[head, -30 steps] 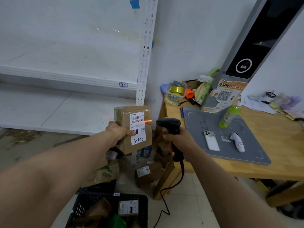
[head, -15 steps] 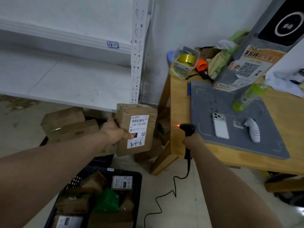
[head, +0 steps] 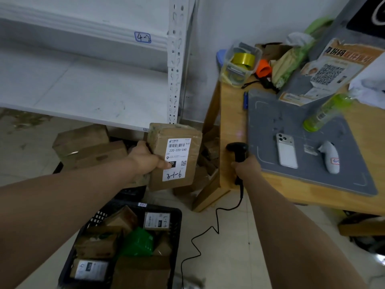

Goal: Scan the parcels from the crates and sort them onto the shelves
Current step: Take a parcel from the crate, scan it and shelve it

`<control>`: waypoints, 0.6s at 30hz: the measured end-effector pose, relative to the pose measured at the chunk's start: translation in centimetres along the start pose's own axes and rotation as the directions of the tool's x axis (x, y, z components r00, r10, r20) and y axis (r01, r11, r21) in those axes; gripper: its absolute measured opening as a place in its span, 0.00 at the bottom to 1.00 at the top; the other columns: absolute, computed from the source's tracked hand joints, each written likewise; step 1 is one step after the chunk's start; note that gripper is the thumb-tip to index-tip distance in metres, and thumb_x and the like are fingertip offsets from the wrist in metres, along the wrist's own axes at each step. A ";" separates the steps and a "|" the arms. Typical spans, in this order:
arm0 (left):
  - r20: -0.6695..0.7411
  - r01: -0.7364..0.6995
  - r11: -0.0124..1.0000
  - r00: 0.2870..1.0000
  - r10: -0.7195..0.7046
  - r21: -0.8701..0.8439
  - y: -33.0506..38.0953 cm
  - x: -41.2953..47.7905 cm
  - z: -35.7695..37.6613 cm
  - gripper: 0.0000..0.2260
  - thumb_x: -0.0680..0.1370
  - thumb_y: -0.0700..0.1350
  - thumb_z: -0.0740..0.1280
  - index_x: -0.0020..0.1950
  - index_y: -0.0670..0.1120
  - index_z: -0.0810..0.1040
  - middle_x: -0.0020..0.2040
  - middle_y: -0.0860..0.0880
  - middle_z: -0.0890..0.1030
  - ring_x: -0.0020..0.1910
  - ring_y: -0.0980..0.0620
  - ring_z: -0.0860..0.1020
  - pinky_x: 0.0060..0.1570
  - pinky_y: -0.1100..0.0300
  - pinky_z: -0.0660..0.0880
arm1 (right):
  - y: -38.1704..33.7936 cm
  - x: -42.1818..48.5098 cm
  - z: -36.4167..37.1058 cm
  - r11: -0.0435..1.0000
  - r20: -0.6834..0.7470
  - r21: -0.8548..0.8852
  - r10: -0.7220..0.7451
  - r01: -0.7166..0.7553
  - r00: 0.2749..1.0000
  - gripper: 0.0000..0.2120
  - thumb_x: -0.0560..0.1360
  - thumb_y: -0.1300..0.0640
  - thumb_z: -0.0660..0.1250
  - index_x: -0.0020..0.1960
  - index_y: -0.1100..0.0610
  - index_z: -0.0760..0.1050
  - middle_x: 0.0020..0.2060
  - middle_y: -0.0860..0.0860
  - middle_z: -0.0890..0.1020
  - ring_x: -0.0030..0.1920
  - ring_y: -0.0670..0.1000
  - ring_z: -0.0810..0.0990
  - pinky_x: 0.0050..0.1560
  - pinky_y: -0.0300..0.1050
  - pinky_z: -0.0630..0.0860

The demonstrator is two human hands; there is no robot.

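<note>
My left hand (head: pixel 146 158) grips a brown cardboard parcel (head: pixel 177 155) by its left side, its white label with a barcode and handwriting facing me. It hangs just below the front edge of the white metal shelf (head: pixel 87 94). My right hand (head: pixel 245 168) holds a black corded barcode scanner (head: pixel 237 152) at the left edge of the wooden table (head: pixel 227 113), its head pointing away from the parcel. A black crate (head: pixel 175 222) on the floor below holds several parcels and a green bag.
Brown boxes (head: pixel 87 144) are stacked on the floor under the shelf. On the table's grey mat (head: pixel 270 122) lie a white phone (head: pixel 287 151), a white handheld device (head: pixel 331 157) and a green bottle (head: pixel 325 113). A tub with tape (head: pixel 239 63) stands at the back.
The scanner's red beam left the parcel label and my right hand moved right and down to the table edge. My left hand lowered the parcel. The view tilted down toward the crate.
</note>
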State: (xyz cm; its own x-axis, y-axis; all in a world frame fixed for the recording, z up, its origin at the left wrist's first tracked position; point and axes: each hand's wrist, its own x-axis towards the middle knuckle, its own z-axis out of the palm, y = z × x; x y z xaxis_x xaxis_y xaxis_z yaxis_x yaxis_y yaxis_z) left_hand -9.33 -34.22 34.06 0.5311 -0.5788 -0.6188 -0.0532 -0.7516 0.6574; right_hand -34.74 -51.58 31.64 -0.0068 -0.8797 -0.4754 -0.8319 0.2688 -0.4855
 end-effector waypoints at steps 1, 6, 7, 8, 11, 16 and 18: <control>0.000 0.006 1.000 1.000 -0.006 0.008 0.5 -0.8 0.0 0.53 0.53 0.53 0.87 0.73 0.47 0.65 0.65 0.48 0.77 0.64 0.46 0.76 0.64 0.48 0.76 | 0.0 -0.5 -0.1 1.000 -0.025 0.003 -0.009 0.009 1.000 0.25 0.79 0.57 0.68 0.72 0.61 0.64 0.61 0.60 0.77 0.55 0.60 0.79 0.40 0.48 0.74; 0.023 -0.008 1.000 1.000 0.008 -0.014 1.6 -3.4 -1.1 0.44 0.64 0.45 0.84 0.74 0.45 0.64 0.65 0.47 0.78 0.63 0.46 0.76 0.63 0.50 0.76 | -1.4 -4.6 0.2 0.971 -0.254 0.069 -0.205 0.229 0.945 0.19 0.78 0.60 0.64 0.69 0.57 0.70 0.62 0.57 0.77 0.58 0.58 0.78 0.57 0.55 0.79; 0.028 -0.014 1.000 1.000 0.015 -0.025 1.7 -3.9 -1.5 0.43 0.64 0.45 0.84 0.73 0.45 0.64 0.64 0.47 0.78 0.63 0.46 0.76 0.63 0.50 0.76 | -2.3 -5.6 0.5 0.962 -0.225 0.080 -0.238 0.261 0.945 0.18 0.78 0.60 0.64 0.68 0.56 0.71 0.60 0.55 0.77 0.58 0.57 0.78 0.56 0.53 0.78; 0.034 -0.014 0.999 0.999 0.016 -0.040 1.7 -4.4 -2.1 0.40 0.65 0.44 0.84 0.71 0.46 0.66 0.63 0.48 0.79 0.61 0.47 0.77 0.63 0.51 0.76 | -3.3 -6.6 0.9 0.954 -0.168 0.107 -0.259 0.279 0.951 0.18 0.78 0.60 0.65 0.68 0.55 0.72 0.57 0.52 0.79 0.55 0.54 0.79 0.53 0.50 0.78; 0.083 -0.024 0.995 0.996 0.032 -0.097 1.8 -6.2 -3.9 0.25 0.67 0.40 0.82 0.57 0.50 0.72 0.57 0.49 0.81 0.52 0.51 0.78 0.52 0.57 0.77 | -6.5 -9.6 2.2 0.925 0.063 0.286 -0.280 0.252 0.958 0.18 0.78 0.61 0.67 0.67 0.52 0.74 0.54 0.48 0.80 0.49 0.47 0.79 0.44 0.43 0.78; 0.130 -0.032 0.985 0.990 0.054 -0.170 1.6 -8.9 -8.3 0.18 0.70 0.38 0.80 0.55 0.49 0.79 0.54 0.48 0.85 0.47 0.54 0.81 0.40 0.60 0.76 | -11.0 -15.0 2.4 0.885 0.280 0.427 -0.323 0.184 0.904 0.23 0.74 0.68 0.65 0.67 0.52 0.71 0.54 0.53 0.81 0.53 0.55 0.81 0.54 0.54 0.81; 0.128 -0.052 0.981 0.989 0.077 -0.189 1.4 -9.8 -10.3 0.20 0.68 0.41 0.81 0.58 0.48 0.80 0.52 0.49 0.87 0.48 0.52 0.83 0.39 0.58 0.77 | -12.6 -17.1 1.9 0.885 0.341 0.424 -0.351 0.191 0.872 0.28 0.73 0.68 0.65 0.69 0.50 0.69 0.56 0.54 0.81 0.56 0.58 0.80 0.58 0.59 0.79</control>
State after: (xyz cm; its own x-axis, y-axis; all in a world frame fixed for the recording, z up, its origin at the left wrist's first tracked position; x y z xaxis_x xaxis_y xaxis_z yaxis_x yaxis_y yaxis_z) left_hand -5.89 -26.32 45.51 0.4131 -0.6703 -0.6164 0.0798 -0.6477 0.7577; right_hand -23.08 -39.16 44.44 0.4758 -0.7276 -0.4941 -0.5029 0.2359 -0.8316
